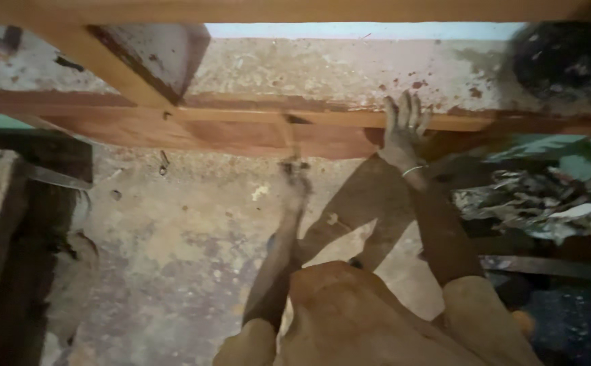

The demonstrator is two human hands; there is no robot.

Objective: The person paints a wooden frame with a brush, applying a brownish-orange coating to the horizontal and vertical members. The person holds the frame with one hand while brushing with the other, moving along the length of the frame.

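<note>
Hands: right hand (404,132) flat, open on wooden beam (241,132); left hand (295,173) blurred, grip unclear, over stained concrete floor (173,257).

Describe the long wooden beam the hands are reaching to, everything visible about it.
The wooden beam runs nearly level across the view, reddish-brown, smooth-faced and planed, with a paler strip along its upper edge. It lies against a stained, speckled concrete wall. A second, lighter timber crosses it at an angle at upper left. The right hand rests flat on its upper edge, fingers spread. The left hand is blurred just below it; what it holds cannot be told.
</note>
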